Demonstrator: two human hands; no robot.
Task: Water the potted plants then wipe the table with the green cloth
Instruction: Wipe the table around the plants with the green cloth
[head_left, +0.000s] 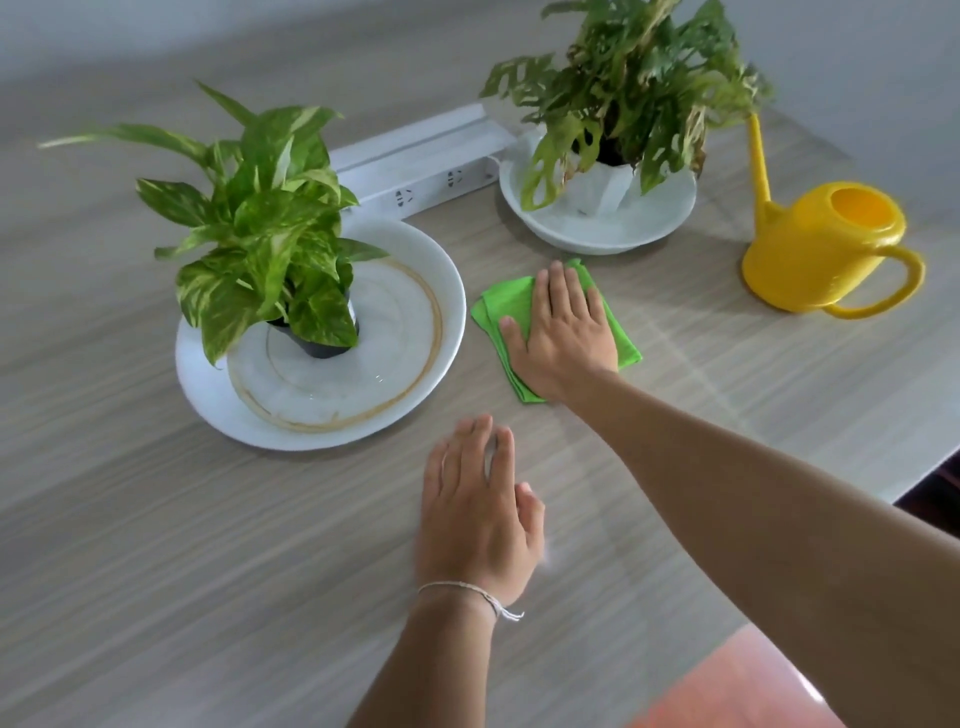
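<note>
Head view: a wood-grain bench (156, 519) carries two potted plants (260, 218) (623, 88) on white dishes toward its far edge and a yellow watering can (821, 249) near the right edge. Between the dishes, the right hand (563, 332) presses flat, fingers spread, on the green cloth (498, 306). Nearer the front edge, the left hand (475, 509) hovers flat, empty, motion-blurred.

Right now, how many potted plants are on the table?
2. One potted plant in a dark pot stands on the large white plate at left. The other sits in the white bowl at back right, beside the yellow watering can. None seems hidden.
</note>
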